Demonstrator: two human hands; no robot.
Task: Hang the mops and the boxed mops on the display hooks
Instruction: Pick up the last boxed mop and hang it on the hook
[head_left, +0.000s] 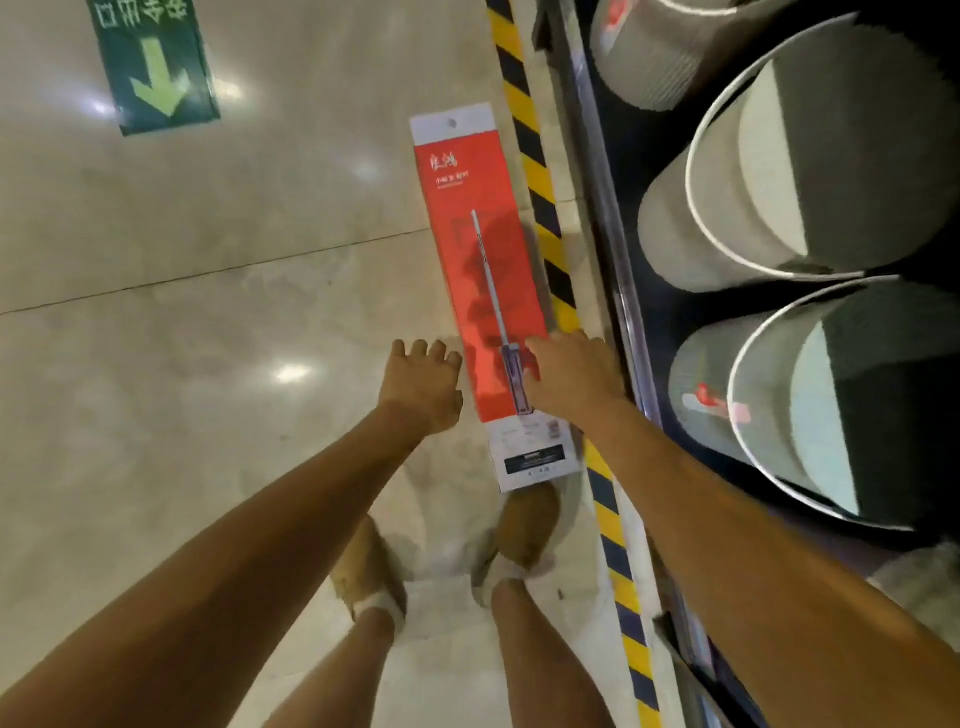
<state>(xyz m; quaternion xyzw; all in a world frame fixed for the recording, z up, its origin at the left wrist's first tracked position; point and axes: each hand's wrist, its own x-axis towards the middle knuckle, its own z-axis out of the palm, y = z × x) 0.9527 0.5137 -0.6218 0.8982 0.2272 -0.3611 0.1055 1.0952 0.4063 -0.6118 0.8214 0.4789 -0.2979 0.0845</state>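
Box (483, 291) lay flat on floor (208, 364) beside striped tape (540, 208), right hand (566, 374) spread on its lower end, left hand (421, 389) loosely curled, empty, just beside; judged long, stiff, light cardboard, best gripped along both edges, hang-hole end up.

Open floor (208, 364) left of the boxed mop (485, 291), clear for reaching. Right side hemmed in: striped tape (540, 182), then shelf edge (618, 291) and buckets (779, 182) close beside.
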